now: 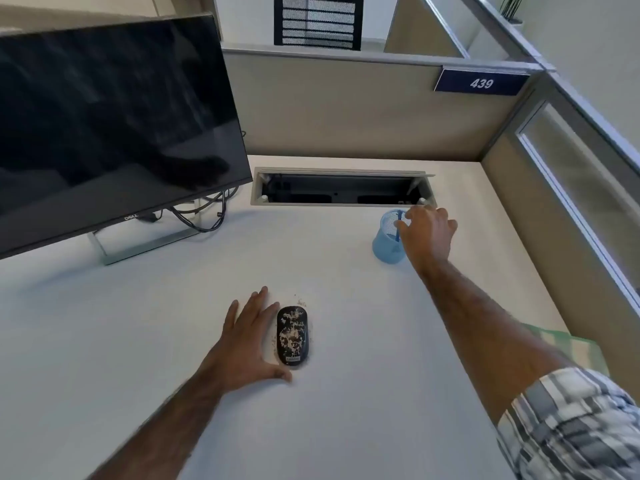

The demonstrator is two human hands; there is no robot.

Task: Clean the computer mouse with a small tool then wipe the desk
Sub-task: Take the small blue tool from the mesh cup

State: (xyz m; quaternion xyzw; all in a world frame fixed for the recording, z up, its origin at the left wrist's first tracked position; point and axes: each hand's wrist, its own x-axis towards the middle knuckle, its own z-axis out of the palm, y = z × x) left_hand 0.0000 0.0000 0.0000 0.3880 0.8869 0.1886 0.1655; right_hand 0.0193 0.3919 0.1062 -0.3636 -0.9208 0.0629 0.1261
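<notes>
A black computer mouse lies on the white desk, covered with light and brown crumbs; more crumbs lie scattered around it. My left hand rests flat on the desk just left of the mouse, fingers spread, thumb near the mouse's near end. My right hand reaches over a blue mesh cup at the back right and pinches a thin blue tool that stands inside it.
A dark Dell monitor on a stand fills the left, cables behind it. An open cable tray is sunk into the desk behind the cup. Beige partition walls close the back and right. A green cloth lies at the right edge.
</notes>
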